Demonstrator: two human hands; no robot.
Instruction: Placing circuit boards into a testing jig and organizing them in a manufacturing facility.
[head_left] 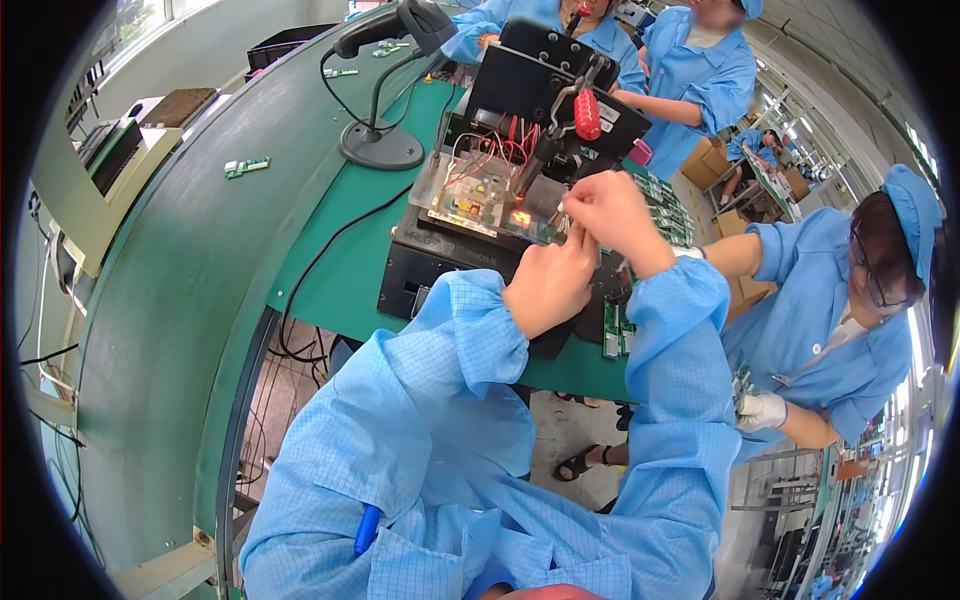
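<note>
Black clamp fixture (430,252) sits on the green counter (350,290), left hand (552,285) and right hand (615,215) bunched by its right side, both pinched closed, but honestly can't tell what they're gripping, it's hidden.

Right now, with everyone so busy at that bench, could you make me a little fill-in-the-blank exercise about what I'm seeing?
1. Of the person's left hand and right hand, the one higher in the picture is the ____.
2. The clamp handle above the black fixture is coloured ____.
3. The pen on the person's jacket is ____.
4. The glove on the co-worker at the right is ____.

Missing words: right; red; blue; white.
</note>
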